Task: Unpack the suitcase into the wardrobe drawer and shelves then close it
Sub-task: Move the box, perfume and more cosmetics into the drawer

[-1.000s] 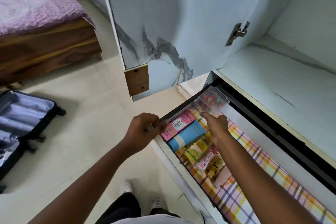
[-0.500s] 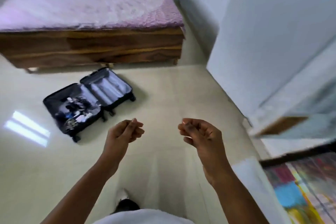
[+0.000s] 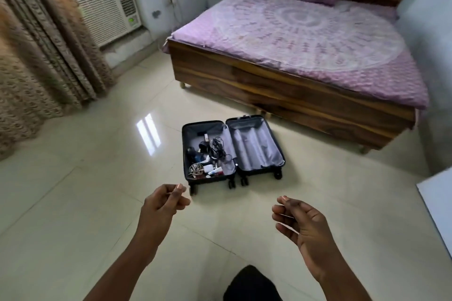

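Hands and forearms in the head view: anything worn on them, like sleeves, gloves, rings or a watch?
Nothing worn shows: the left hand and right hand are bare, with no gloves, rings or watch visible, and both forearms are uncovered down to the frame's bottom edge. Fingernails are short and unpainted.

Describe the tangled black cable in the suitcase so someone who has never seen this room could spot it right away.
Start at the wooden bed with the purple cover; on the glossy floor in front of it lies an open dark suitcase. Only its left half holds small items. The tangled black cable sits in that half's middle, near the hinge, the one thin, looping, stringy thing among the small solid items.
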